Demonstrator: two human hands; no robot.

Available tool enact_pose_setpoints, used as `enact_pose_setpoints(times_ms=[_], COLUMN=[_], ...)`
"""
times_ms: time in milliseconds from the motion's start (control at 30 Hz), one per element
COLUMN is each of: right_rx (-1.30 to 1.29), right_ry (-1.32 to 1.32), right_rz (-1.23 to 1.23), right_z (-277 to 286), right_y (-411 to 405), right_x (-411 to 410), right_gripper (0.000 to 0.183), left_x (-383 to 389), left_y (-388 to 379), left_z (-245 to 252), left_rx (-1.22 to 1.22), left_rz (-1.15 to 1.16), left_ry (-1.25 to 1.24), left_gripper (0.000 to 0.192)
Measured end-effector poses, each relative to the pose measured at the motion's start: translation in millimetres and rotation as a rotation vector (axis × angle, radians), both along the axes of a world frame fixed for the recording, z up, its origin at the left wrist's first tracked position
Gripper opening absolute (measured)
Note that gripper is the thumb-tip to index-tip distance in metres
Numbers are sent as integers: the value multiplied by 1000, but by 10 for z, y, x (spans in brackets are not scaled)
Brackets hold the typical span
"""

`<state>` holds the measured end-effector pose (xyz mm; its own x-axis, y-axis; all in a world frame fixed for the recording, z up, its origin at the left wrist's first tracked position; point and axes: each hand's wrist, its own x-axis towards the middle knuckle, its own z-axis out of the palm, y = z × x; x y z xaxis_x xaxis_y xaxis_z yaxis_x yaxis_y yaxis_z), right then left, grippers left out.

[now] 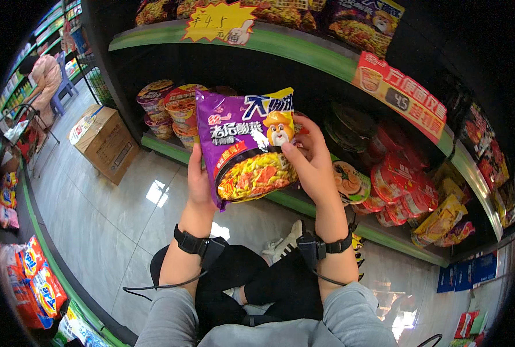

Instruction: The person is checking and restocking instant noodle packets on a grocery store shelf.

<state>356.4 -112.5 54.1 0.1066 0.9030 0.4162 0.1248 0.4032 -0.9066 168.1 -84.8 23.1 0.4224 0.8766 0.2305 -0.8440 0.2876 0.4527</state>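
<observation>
A purple and yellow packet of instant noodles [249, 147] is held up between my two hands, its printed front towards me. At its lower left side, my left hand [202, 180] grips the edge, with the fingers hidden behind it. My right hand [311, 160] holds the right edge, thumb on the front and fingers partly behind. Just beyond the packet, on the lower shelf, stand stacked instant noodle cups [181, 106] to the left. Red-lidded noodle bowls [400, 182] and a green-rimmed bowl [350, 182] are to the right.
More noodle packets [363, 24] lie on the upper shelf [301, 39], whose green edge bears price signs. A cardboard box [105, 143] stands on the tiled floor at left. Detergent bags [36, 282] fill a low shelf at lower left. A person [45, 86] sits at upper left.
</observation>
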Motion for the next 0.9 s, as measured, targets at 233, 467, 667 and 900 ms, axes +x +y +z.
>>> enact_pose_setpoints(times_ms=[233,467,667,900], right_rx=[-64,-14,-57,-26], right_ry=[79,107,96,140], right_rz=[193,259,259,252], right_z=[-367,-491,-505,-579], right_y=[65,40,-25,-62], right_x=[-41,-33,-45,-111], right_gripper=[67,81,82,86], left_x=[-129,-56,-91,-128], left_y=[150,202,185,162], left_z=[-335,-420,-507,-532], left_rx=[-96,-95,-160,-147], left_rz=[96,158,167,105], left_ry=[13,63,129,79], left_gripper=[54,50,50,51])
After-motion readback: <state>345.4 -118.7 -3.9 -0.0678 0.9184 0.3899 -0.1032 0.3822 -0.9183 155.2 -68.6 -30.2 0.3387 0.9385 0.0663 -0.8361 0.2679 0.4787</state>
